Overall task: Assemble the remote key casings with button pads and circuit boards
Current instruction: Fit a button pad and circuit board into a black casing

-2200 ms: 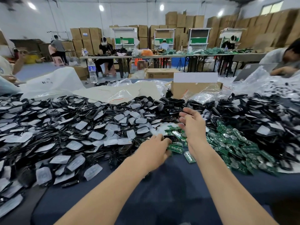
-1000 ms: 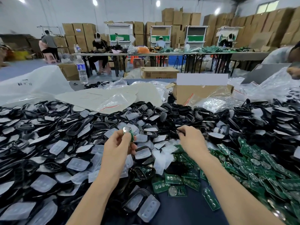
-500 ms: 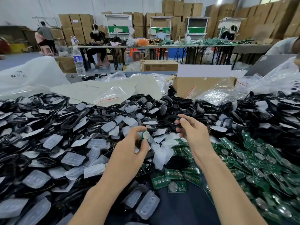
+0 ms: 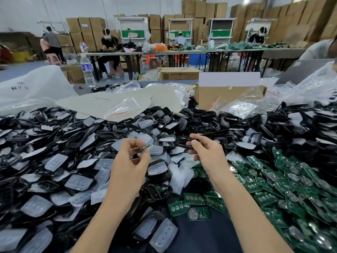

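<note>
While other workers (image 4: 109, 45) are sitting at the far benches, we are holding both hands above the heaped table (image 4: 193, 238). Our left hand (image 4: 130, 164) is pinching a circuit board (image 4: 145, 147), coin cell edge-on, between thumb and fingertips. Our right hand (image 4: 207, 152) is gripping a black casing (image 4: 182, 142) by its near end. The two parts are sitting near each other, not touching. Clear button pads (image 4: 78, 182) are lying at left and loose green boards (image 4: 284, 181) at right.
</note>
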### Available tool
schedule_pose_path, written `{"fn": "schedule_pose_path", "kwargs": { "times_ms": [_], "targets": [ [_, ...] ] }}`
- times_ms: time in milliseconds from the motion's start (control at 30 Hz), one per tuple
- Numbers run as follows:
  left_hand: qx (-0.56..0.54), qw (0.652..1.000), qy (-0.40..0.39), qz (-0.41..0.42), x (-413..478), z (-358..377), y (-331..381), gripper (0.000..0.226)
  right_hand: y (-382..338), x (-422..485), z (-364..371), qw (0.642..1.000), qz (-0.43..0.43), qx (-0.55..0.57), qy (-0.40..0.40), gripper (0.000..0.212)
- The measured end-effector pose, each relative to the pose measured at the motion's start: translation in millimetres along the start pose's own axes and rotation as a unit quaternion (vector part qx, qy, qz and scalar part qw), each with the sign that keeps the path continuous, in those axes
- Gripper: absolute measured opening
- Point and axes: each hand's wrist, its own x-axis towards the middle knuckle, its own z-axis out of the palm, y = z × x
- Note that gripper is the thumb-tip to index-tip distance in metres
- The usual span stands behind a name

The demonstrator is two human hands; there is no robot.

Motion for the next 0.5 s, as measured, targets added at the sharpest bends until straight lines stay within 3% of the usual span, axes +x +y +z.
{"fn": "schedule_pose_path", "kwargs": {
  "times_ms": [200,500],
  "targets": [
    [-0.049,0.999,0.012,-0.014,1.8,-2.3,4.3,0.020,0.0,-4.2,-3.1,0.995,-0.007,-0.094,0.013,0.027],
    [-0.072,0.996,0.033,-0.031,26.0,4.6,8.7,0.018,-14.6,6.4,0.5,0.954,-0.104,-0.277,0.052,0.034]
  ]
}}
